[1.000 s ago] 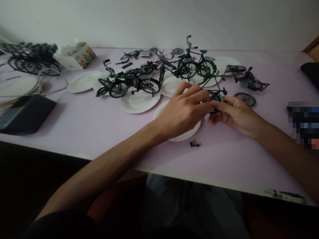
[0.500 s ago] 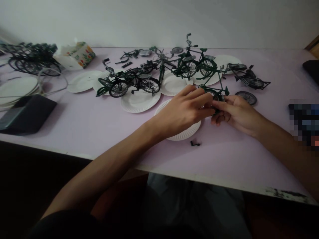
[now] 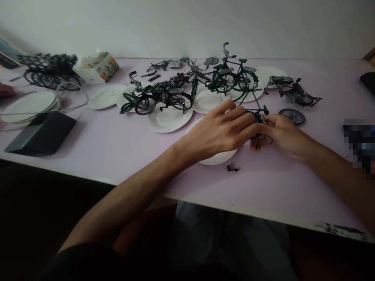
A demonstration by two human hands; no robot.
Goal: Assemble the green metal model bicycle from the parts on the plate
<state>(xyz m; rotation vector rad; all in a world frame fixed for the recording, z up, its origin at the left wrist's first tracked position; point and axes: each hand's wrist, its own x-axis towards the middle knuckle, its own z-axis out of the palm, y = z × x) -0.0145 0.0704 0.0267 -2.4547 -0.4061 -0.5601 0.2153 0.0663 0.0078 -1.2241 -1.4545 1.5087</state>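
Bikes [image 3: 168, 96] crowd the middle of the surface [image 3: 114, 144] just beyond my hands, black and green ones overlapping so closely on the plates [image 3: 170, 123] that I cannot separate every part. Green bike [image 3: 257, 116] sits between both hands, just right of the near plate [image 3: 218, 159]. My right hand [image 3: 277, 128] pinches it low, by its wheel; my left hand [image 3: 224, 128] bends its fingers inward against the same spot, but its back faces me and blocks the tips, so I cannot tell what they pinch. That hand covers much of the near plate too. A crank [image 3: 233, 169] lies just in front of the plate. Nearby on the right are a loose wheel [image 3: 292, 116] and a toppled bike [image 3: 299, 95]; well apart leftward, a tissue box [image 3: 107, 67], black stand [image 3: 41, 132] and another person's hand [image 3: 6, 90].
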